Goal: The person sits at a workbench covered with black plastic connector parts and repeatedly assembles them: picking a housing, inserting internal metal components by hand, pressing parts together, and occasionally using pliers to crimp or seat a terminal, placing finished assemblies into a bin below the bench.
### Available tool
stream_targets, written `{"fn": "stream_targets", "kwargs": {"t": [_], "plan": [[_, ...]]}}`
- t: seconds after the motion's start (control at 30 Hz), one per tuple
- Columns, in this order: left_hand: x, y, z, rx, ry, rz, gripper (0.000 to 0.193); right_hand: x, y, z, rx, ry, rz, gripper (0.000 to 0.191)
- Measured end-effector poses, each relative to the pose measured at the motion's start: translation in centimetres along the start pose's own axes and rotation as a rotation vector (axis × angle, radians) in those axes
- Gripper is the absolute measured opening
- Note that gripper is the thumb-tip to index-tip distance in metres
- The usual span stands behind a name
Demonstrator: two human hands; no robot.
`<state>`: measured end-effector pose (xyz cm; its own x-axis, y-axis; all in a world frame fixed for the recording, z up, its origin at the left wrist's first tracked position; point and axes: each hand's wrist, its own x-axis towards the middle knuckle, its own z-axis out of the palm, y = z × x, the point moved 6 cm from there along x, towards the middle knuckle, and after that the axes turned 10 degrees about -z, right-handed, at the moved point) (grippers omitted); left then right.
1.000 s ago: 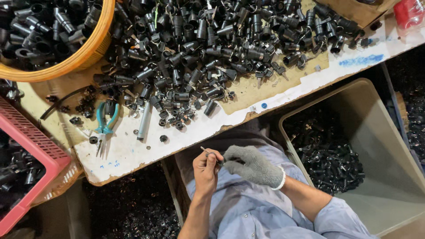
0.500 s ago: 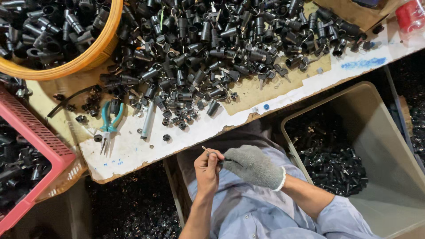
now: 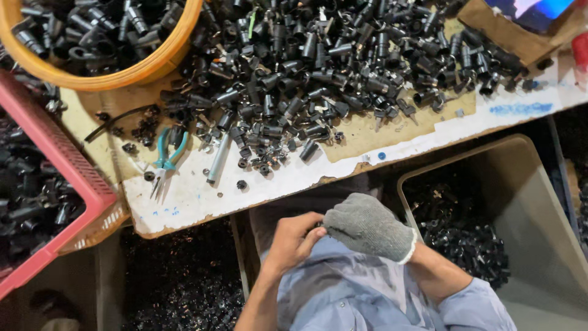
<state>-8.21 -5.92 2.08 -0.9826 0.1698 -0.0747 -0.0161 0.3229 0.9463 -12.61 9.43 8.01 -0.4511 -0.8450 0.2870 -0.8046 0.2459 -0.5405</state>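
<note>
2 hands pinch 1 tiny part over the lap.
Bare left hand [image 3: 294, 242] and gloved right hand [image 3: 367, 225] close fingertips on a small part [image 3: 320, 228], mostly hidden; probably light, stiff, best gripped by its ends.

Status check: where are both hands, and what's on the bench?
Left hand bare, right hand in grey glove, fingertips meeting over lap; anything pinched is hidden. Black plastic parts heaped on bench, teal pliers lying untouched. Nothing between hands and bench.

1 head-worn camera looks steeply down from above, near the person's lap, taking in the workbench [image 3: 184, 196] edge ahead and bins at both sides below.
</note>
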Motion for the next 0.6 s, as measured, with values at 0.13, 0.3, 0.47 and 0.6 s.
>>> {"fn": "stream_targets", "kwargs": {"t": [0.13,0.3,0.47,0.6], "plan": [[0.1,0.0,0.9,-0.133,-0.187,0.062,0.017,0.3,-0.4,-0.9,0.214,0.111,-0.058,0.011],[-0.3,0.2,0.8,-0.114,0.046,0.05,0.011,0.0,0.4,-0.4,0.431,0.313,0.178,0.009],[-0.8,1.0,1.4,0.004,0.259,0.029,0.005,-1.1,2.8,0.5,1.345,1.036,0.445,0.014],[-0.9,1.6,2.0,0.065,0.294,0.056,0.009,0.2,2.6,1.5,1.498,1.032,0.463,0.016]]}}
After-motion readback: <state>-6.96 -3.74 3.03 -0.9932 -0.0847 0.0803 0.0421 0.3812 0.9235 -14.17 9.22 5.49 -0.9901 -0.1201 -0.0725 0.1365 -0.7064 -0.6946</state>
